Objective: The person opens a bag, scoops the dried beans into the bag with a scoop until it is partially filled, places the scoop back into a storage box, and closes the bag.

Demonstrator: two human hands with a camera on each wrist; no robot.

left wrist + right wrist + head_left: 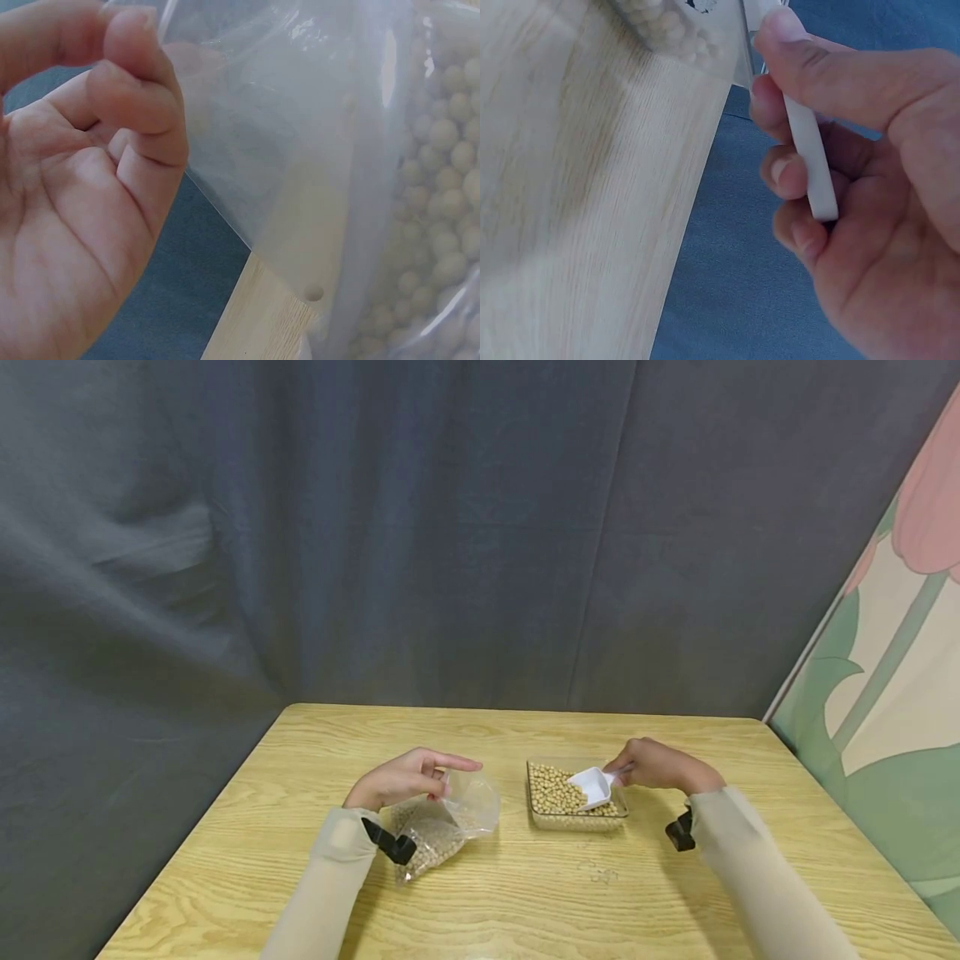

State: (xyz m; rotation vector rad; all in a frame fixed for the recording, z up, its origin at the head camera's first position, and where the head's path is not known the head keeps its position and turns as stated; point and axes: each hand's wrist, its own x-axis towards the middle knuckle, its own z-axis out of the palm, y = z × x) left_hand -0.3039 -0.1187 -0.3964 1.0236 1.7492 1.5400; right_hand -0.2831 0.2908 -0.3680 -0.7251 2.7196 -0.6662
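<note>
My right hand (656,766) grips the handle of a white scoop (595,787), fingers curled round it as the right wrist view shows. The scoop's bowl lies over the soybeans (551,789) in a clear rectangular container (577,821). On the left, my left hand (408,777) pinches the top edge of a clear plastic bag (480,802) between thumb and curled fingers, index finger stretched out to the right. Round pale beans (450,172) fill the lower part of the bag, which rests on the table.
The wooden table (510,918) ends at a dark curtain (450,527) behind it. A panel painted with flowers (885,693) stands along the right side. Black straps with small cameras sit on both wrists.
</note>
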